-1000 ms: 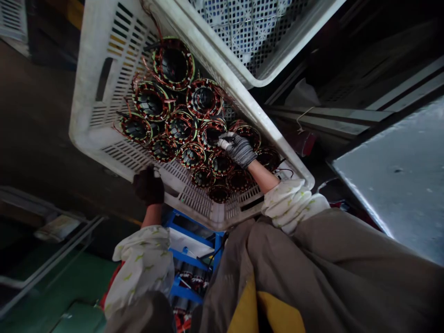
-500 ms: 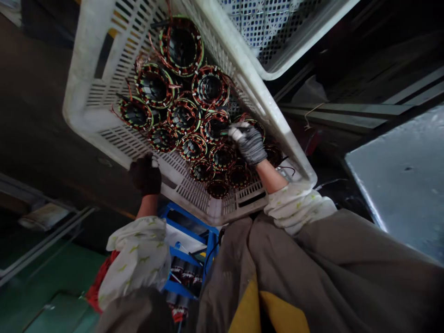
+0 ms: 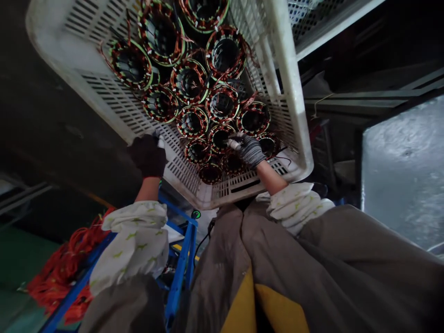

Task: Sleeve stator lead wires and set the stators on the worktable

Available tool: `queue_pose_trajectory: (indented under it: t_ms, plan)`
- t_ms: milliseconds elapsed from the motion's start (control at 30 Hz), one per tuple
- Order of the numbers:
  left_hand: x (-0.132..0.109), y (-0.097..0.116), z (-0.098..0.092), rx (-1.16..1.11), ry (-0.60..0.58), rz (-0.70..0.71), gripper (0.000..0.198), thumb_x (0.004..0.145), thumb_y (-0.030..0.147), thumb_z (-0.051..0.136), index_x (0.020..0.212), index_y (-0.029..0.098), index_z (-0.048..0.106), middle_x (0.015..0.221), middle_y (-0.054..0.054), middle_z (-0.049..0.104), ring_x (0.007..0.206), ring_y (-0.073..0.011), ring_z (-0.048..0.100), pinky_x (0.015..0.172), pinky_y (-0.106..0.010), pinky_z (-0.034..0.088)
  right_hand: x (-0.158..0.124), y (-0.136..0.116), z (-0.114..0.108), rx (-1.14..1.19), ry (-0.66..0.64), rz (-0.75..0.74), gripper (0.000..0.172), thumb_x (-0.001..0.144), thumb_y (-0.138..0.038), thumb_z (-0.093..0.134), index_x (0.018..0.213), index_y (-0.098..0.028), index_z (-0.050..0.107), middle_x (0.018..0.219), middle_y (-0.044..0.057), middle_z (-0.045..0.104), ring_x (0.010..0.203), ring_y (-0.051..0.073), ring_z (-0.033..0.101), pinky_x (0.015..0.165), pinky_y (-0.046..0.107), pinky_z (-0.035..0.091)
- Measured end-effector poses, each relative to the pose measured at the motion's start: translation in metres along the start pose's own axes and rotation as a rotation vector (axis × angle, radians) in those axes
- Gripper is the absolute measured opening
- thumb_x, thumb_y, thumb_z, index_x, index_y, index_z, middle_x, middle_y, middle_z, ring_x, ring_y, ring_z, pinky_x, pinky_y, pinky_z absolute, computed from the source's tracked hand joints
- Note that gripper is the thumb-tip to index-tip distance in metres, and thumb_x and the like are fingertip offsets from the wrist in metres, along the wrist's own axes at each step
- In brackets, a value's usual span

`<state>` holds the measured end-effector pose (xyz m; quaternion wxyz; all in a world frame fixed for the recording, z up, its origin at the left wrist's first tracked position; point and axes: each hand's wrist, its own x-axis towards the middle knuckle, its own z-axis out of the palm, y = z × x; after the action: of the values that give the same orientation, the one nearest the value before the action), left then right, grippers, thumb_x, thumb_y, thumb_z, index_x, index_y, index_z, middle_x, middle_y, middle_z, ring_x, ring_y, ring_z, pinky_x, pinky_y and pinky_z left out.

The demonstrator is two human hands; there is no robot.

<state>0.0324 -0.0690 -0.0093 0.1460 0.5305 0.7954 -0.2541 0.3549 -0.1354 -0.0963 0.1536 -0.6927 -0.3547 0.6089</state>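
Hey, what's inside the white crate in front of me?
The white crate holds wire-wound rings packed together, openings showing. Your right hand partly hides those near it. Whatever lies beneath the rings is covered, so can't be seen.

We have coil rings (image 3: 222, 102) inside the crate (image 3: 296, 99). Beyond it, far right, sits a second crate (image 3: 335, 33). Near left lies a cord bundle (image 3: 57, 273).

No readable text or signs.

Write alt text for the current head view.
A gloved right hand is at the copper-wound rings in a white crate; the gloved left hand is at the crate's rim. Red cords lie at lower left, near a blue frame.
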Motion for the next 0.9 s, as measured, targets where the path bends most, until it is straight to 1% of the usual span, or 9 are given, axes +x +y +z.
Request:
queue_pose_trajectory:
  t_ms: [133,300,433,500,567,633,700,833,900]
  plan:
    - [-0.001,0.005,-0.005,-0.027,-0.004,-0.002,0.030,0.112,0.040,0.061,0.120,0.013,0.071,0.129,-0.023,0.072,0.134,-0.0453,0.065,0.121,-0.064,0.047,-0.002,-0.001,-0.002,-0.072,-0.017,0.016,0.035,0.090,-0.051,0.082,0.111,-0.024,0.085,0.096,0.003,0.083,0.089,0.026,0.074,0.098,0.045,0.062]
    - [-0.005,0.009,-0.012,-0.045,-0.056,0.015,0.044,0.117,0.042,0.055,0.127,0.002,0.069,0.138,-0.030,0.070,0.136,-0.0452,0.065,0.123,-0.066,0.044,-0.003,-0.001,-0.002,-0.141,-0.004,0.022,0.038,0.090,-0.056,0.083,0.109,-0.024,0.085,0.092,0.003,0.081,0.087,0.026,0.072,0.096,0.045,0.062]
    - [-0.007,0.010,-0.014,-0.064,-0.038,0.027,0.037,0.116,0.038,0.057,0.126,0.005,0.070,0.137,-0.026,0.071,0.140,-0.0449,0.062,0.125,-0.064,0.041,-0.002,0.004,-0.002,-0.090,0.015,0.034,0.036,0.090,-0.055,0.082,0.107,-0.024,0.083,0.086,0.001,0.077,0.082,0.024,0.070,0.095,0.045,0.063]
    - [-0.008,0.012,-0.016,-0.072,-0.038,0.036,0.037,0.116,0.038,0.057,0.125,0.005,0.070,0.136,-0.026,0.072,0.141,-0.0450,0.062,0.125,-0.063,0.041,-0.004,0.003,-0.001,-0.034,0.022,0.013,0.037,0.088,-0.055,0.085,0.106,-0.023,0.081,0.088,0.002,0.078,0.084,0.024,0.071,0.096,0.046,0.063]
    - [-0.009,0.014,-0.018,-0.070,-0.064,0.033,0.040,0.117,0.038,0.055,0.127,0.003,0.070,0.137,-0.027,0.071,0.142,-0.0455,0.061,0.125,-0.063,0.040,-0.010,-0.002,0.003,0.076,0.037,-0.007,0.038,0.091,-0.058,0.082,0.105,-0.023,0.078,0.092,0.004,0.079,0.087,0.024,0.073,0.095,0.044,0.064]
    - [-0.010,0.016,-0.021,-0.048,-0.091,0.035,0.043,0.118,0.037,0.053,0.131,-0.001,0.069,0.139,-0.028,0.070,0.143,-0.0465,0.061,0.125,-0.063,0.039,-0.018,-0.011,0.013,0.191,0.052,-0.017,0.039,0.097,-0.062,0.075,0.104,-0.024,0.074,0.096,0.006,0.080,0.088,0.023,0.074,0.090,0.041,0.065]
    - [-0.011,0.016,-0.021,-0.042,-0.099,0.047,0.042,0.117,0.034,0.053,0.132,-0.002,0.068,0.139,-0.029,0.071,0.143,-0.0464,0.061,0.125,-0.063,0.038,-0.025,-0.018,0.031,0.218,0.010,-0.017,0.035,0.098,-0.059,0.073,0.103,-0.024,0.074,0.098,0.006,0.081,0.088,0.023,0.074,0.089,0.038,0.066]
    - [-0.010,0.013,-0.017,-0.129,-0.068,0.076,0.033,0.112,0.029,0.062,0.127,0.001,0.070,0.136,-0.024,0.073,0.142,-0.0438,0.062,0.126,-0.061,0.037,-0.026,-0.022,0.074,0.041,-0.184,0.006,0.025,0.096,-0.044,0.078,0.110,-0.023,0.080,0.102,0.004,0.084,0.095,0.024,0.078,0.100,0.040,0.065]
    - [-0.010,0.012,-0.014,-0.154,-0.054,0.070,0.028,0.109,0.026,0.065,0.126,0.005,0.072,0.135,-0.021,0.074,0.143,-0.0432,0.063,0.127,-0.061,0.037,-0.020,-0.020,0.086,-0.071,-0.206,0.015,0.025,0.098,-0.041,0.078,0.115,-0.024,0.082,0.106,0.004,0.085,0.101,0.025,0.079,0.104,0.042,0.064]
